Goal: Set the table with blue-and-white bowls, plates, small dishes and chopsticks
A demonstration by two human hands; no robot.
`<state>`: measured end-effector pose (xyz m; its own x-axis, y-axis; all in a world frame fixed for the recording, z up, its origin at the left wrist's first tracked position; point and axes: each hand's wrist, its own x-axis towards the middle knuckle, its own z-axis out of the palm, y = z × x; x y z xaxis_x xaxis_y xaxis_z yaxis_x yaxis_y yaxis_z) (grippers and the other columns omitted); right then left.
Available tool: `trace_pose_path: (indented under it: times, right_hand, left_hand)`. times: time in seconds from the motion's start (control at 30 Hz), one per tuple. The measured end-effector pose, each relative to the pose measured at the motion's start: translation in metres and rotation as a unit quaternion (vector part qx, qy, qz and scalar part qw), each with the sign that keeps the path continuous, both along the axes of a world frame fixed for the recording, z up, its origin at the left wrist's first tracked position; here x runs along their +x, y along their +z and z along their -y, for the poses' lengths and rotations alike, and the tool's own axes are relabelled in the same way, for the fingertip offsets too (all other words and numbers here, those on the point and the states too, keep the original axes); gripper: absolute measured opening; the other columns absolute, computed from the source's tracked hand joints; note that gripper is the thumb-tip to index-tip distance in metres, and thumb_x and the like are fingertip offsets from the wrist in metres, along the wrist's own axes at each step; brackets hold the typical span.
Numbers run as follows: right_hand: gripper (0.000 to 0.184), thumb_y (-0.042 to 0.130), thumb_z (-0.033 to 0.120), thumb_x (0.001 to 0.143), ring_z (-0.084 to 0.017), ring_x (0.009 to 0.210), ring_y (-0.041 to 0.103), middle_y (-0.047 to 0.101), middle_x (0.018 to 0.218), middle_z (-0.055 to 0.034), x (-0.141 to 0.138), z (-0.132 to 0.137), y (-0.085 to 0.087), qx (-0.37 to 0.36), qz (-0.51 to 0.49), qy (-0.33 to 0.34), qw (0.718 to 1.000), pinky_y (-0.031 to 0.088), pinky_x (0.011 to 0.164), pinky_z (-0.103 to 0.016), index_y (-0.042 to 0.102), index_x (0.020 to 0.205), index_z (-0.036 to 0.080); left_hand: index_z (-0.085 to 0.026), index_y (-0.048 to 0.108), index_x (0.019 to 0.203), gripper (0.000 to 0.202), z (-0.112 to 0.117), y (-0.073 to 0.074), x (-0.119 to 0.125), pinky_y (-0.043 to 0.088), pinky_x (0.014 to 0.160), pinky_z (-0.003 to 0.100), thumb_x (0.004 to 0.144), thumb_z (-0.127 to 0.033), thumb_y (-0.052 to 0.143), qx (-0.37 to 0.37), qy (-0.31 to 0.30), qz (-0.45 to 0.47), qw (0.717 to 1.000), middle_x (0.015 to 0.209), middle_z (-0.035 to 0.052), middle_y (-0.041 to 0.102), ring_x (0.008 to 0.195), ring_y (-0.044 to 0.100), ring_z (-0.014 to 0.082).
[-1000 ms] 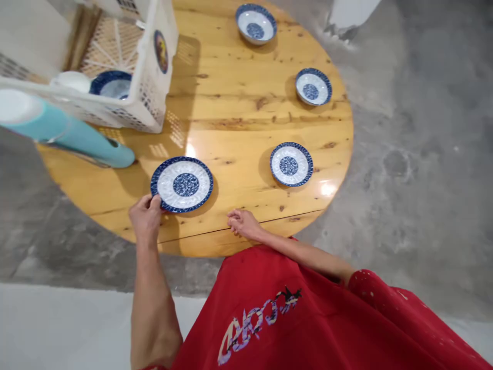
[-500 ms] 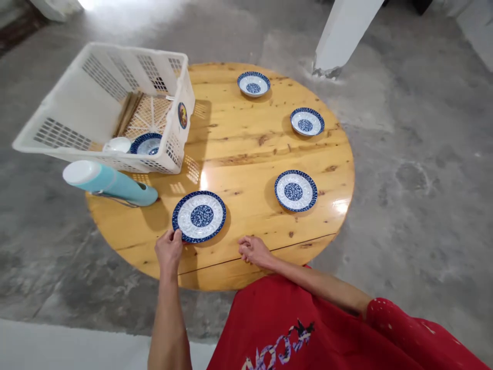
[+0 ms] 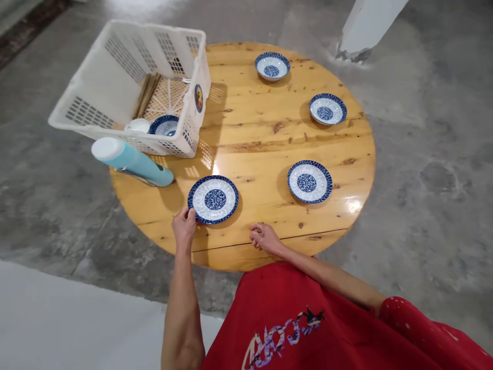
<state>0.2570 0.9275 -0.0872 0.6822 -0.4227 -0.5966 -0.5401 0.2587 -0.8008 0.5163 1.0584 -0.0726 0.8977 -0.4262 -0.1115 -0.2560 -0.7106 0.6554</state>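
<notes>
My left hand (image 3: 184,228) pinches the near-left rim of a blue-and-white plate (image 3: 213,199) that lies flat on the round wooden table (image 3: 250,139). Near the table's front edge, my right hand (image 3: 263,238) rests with its fingers curled and nothing visible in it. Three more blue-and-white plates lie on the table: one to the right (image 3: 309,181), one further back right (image 3: 327,109) and one at the far side (image 3: 272,66).
A white slatted plastic crate (image 3: 115,92) sits at the table's back left, holding a blue plate (image 3: 165,125), a white cup (image 3: 139,125) and chopsticks. A teal flask (image 3: 131,161) lies on its side before it. A white pillar (image 3: 365,25) rises from the concrete floor.
The view has risen and pulled back, showing the whole table and crate. My left hand stays on the plate's rim; my right hand stays by the front edge.
</notes>
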Motion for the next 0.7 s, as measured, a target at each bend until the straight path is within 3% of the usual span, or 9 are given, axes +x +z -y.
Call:
trace_pose_path:
  times: [0.27, 0.5, 0.7]
  right_hand:
    - [0.032, 0.050, 0.028, 0.077, -0.009, 0.052, 0.060, 0.063, 0.072, 0.0009, -0.008, 0.005, 0.007, -0.005, 0.033, -0.028, 0.999, 0.046, 0.044, -0.018, 0.057, 0.105, 0.013]
    - [0.033, 0.050, 0.031, 0.074, -0.010, 0.052, 0.059, 0.062, 0.073, 0.0008, -0.011, 0.004, 0.011, 0.004, 0.041, -0.052, 0.998, 0.047, 0.044, -0.020, 0.057, 0.102, 0.014]
    - [0.031, 0.050, 0.031, 0.073, -0.011, 0.054, 0.061, 0.064, 0.074, 0.0004, -0.017, -0.001, 0.015, -0.003, 0.033, -0.036, 0.999, 0.048, 0.047, -0.021, 0.057, 0.099, 0.015]
  left_hand:
    - [-0.018, 0.063, 0.083, 0.030, -0.020, 0.004, -0.017, 0.054, 0.062, 0.028, 0.081, -0.045, 0.051, -0.130, 0.123, -0.123, 0.976, 0.072, 0.0040, 0.067, 0.063, 0.064, 0.0173]
    - [-0.018, 0.066, 0.085, 0.028, -0.052, -0.001, -0.048, 0.056, 0.064, 0.029, 0.080, -0.043, 0.056, -0.153, 0.175, -0.136, 0.963, 0.075, 0.0039, 0.068, 0.062, 0.065, 0.0168]
    - [-0.018, 0.067, 0.093, 0.028, -0.055, 0.005, -0.062, 0.057, 0.069, 0.031, 0.082, -0.040, 0.054, -0.160, 0.189, -0.108, 0.963, 0.077, 0.0037, 0.070, 0.064, 0.067, 0.0176]
